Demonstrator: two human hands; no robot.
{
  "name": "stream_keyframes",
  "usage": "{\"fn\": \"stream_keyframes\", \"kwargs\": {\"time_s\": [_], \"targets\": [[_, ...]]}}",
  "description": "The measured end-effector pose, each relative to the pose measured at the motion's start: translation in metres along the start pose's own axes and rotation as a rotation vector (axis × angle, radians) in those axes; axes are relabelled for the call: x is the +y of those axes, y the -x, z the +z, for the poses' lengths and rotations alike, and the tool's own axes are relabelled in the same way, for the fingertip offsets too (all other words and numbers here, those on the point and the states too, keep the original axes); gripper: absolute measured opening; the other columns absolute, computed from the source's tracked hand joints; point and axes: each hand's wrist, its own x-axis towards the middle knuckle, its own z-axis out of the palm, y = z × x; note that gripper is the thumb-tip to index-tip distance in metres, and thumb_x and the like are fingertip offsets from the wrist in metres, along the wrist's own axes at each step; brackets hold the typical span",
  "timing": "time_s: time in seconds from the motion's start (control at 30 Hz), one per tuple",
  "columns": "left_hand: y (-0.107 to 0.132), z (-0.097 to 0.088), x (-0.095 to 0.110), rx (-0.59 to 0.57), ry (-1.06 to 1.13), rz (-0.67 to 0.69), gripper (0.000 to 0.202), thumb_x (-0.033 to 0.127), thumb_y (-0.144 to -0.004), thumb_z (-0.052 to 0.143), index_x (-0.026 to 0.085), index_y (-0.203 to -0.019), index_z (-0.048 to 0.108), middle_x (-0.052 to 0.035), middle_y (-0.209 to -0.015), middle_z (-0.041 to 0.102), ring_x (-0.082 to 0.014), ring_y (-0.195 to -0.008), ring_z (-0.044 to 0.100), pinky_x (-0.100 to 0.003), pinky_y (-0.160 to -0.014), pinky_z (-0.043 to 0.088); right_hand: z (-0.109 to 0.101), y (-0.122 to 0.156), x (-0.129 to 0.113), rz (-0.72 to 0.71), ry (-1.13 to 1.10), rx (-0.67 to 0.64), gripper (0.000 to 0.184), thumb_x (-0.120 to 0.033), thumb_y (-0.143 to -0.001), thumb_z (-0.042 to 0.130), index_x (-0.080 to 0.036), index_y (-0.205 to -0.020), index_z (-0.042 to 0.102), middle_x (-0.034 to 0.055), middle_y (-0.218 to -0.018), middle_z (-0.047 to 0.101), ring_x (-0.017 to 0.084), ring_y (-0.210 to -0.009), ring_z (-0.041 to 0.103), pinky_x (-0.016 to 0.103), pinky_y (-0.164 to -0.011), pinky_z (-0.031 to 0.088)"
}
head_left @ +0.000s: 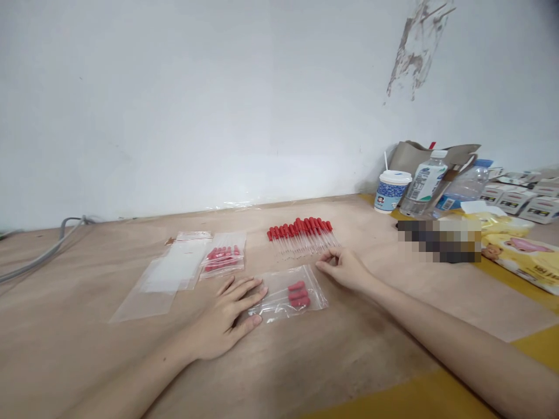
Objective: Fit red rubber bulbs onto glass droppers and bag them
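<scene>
My left hand (231,314) lies with fingers spread, its fingertips over the left edge of a clear zip bag (275,314). Inside that bag, three droppers show red rubber bulbs (299,294) at the right and clear stems at the left. Just past the bag's upper right corner is my right hand (343,267), its fingers loosely curled and thumb and index tips slightly apart; nothing shows between them. Beyond it, a row of loose red-bulbed droppers (301,230) lies with stems toward me. Left of the row sits another zip bag (223,251) of red-bulbed droppers.
Flat clear bags (174,270) overlap at the left, near a grey cable (43,256). At the right stand a lidded paper cup (391,192), a water bottle (423,183) and small white boxes (515,201). Yellow packages (524,256) and a blurred-out dark item (441,241) lie nearer.
</scene>
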Motion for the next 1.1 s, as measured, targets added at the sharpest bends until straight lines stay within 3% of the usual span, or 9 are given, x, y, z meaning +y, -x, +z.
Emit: {"fn": "stream_keyframes", "kwargs": {"time_s": [0.13, 0.27, 0.43, 0.63, 0.73, 0.83, 0.97, 1.03, 1.1], "targets": [[0.000, -0.001, 0.001, 0.010, 0.002, -0.003, 0.048, 0.040, -0.091, 0.038, 0.033, -0.137, 0.028, -0.0035, -0.143, 0.032, -0.0258, -0.131, 0.028, -0.055, -0.106, 0.018, -0.004, -0.032, -0.008, 0.015, 0.230, 0.100, 0.013, -0.027, -0.070, 0.057, -0.018, -0.066, 0.065, 0.0027, -0.066, 0.065, 0.016, -0.063, 0.057, 0.025, -0.059, 0.039], [0.000, -0.001, 0.001, 0.003, 0.007, -0.008, 0.048, 0.041, -0.091, 0.038, 0.033, -0.137, 0.028, -0.0030, -0.143, 0.032, -0.0254, -0.131, 0.028, -0.053, -0.106, 0.018, 0.009, -0.066, -0.023, 0.052, 0.349, 0.218, 0.016, -0.033, -0.072, 0.056, -0.020, -0.071, 0.066, 0.0036, -0.076, 0.067, 0.018, -0.074, 0.060, 0.026, -0.065, 0.040], [0.000, 0.000, 0.001, -0.010, 0.006, -0.022, 0.048, 0.041, -0.091, 0.037, 0.032, -0.137, 0.028, -0.0032, -0.143, 0.031, -0.0244, -0.132, 0.026, -0.053, -0.107, 0.016, 0.029, -0.096, -0.033, 0.256, 0.311, 0.276, 0.026, -0.043, -0.069, 0.057, -0.020, -0.078, 0.067, 0.0085, -0.083, 0.067, 0.025, -0.084, 0.061, 0.032, -0.071, 0.042], [0.001, -0.001, 0.002, -0.007, 0.014, -0.014, 0.049, 0.042, -0.091, 0.037, 0.031, -0.137, 0.028, -0.0045, -0.143, 0.032, -0.0254, -0.131, 0.027, -0.054, -0.107, 0.016, 0.036, -0.110, -0.038, 0.351, 0.223, 0.279, 0.020, -0.032, -0.067, 0.057, -0.015, -0.073, 0.067, 0.0178, -0.085, 0.066, 0.033, -0.086, 0.061, 0.040, -0.068, 0.043], [0.001, -0.001, 0.002, -0.015, 0.009, -0.023, 0.048, 0.042, -0.091, 0.036, 0.031, -0.137, 0.028, -0.0038, -0.143, 0.031, -0.0246, -0.132, 0.026, -0.053, -0.107, 0.016, 0.026, -0.110, -0.040, 0.342, 0.142, 0.297, 0.018, -0.031, -0.068, 0.057, -0.015, -0.072, 0.066, 0.0166, -0.084, 0.066, 0.033, -0.086, 0.060, 0.041, -0.071, 0.042], [0.001, -0.001, 0.001, -0.003, 0.012, -0.015, 0.048, 0.042, -0.091, 0.037, 0.032, -0.137, 0.028, -0.0036, -0.143, 0.032, -0.0250, -0.131, 0.027, -0.053, -0.107, 0.017, 0.005, -0.102, -0.038, 0.274, 0.022, 0.333, 0.023, -0.036, -0.074, 0.052, -0.016, -0.075, 0.062, 0.0123, -0.081, 0.065, 0.027, -0.084, 0.060, 0.036, -0.071, 0.043], [0.001, -0.001, 0.001, 0.016, 0.015, 0.000, 0.048, 0.041, -0.091, 0.038, 0.031, -0.137, 0.029, -0.0040, -0.142, 0.033, -0.0254, -0.131, 0.028, -0.053, -0.107, 0.018, -0.019, -0.070, -0.024, 0.159, -0.207, 0.353, 0.033, -0.049, -0.081, 0.040, -0.018, -0.078, 0.051, 0.0041, -0.067, 0.061, 0.014, -0.060, 0.057, 0.025, -0.056, 0.044], [0.001, -0.001, 0.002, 0.012, 0.019, -0.006, 0.048, 0.040, -0.091, 0.038, 0.031, -0.137, 0.028, -0.0038, -0.142, 0.033, -0.0251, -0.131, 0.028, -0.053, -0.107, 0.018, -0.024, -0.047, -0.014, 0.104, -0.562, 0.347, 0.033, -0.050, -0.073, 0.053, -0.019, -0.084, 0.044, -0.0023, -0.057, 0.054, 0.010, -0.048, 0.049, 0.023, -0.047, 0.040], [0.001, -0.001, 0.003, 0.011, 0.024, -0.014, 0.050, 0.040, -0.091, 0.038, 0.031, -0.138, 0.025, -0.0038, -0.142, 0.033, -0.0247, -0.131, 0.028, -0.053, -0.107, 0.018, -0.024, -0.025, -0.005, 0.156, -0.706, 0.378, 0.046, -0.042, -0.066, 0.064, -0.022, -0.095, 0.036, -0.0059, -0.059, 0.054, 0.010, -0.044, 0.048, 0.022, -0.043, 0.040]]}}
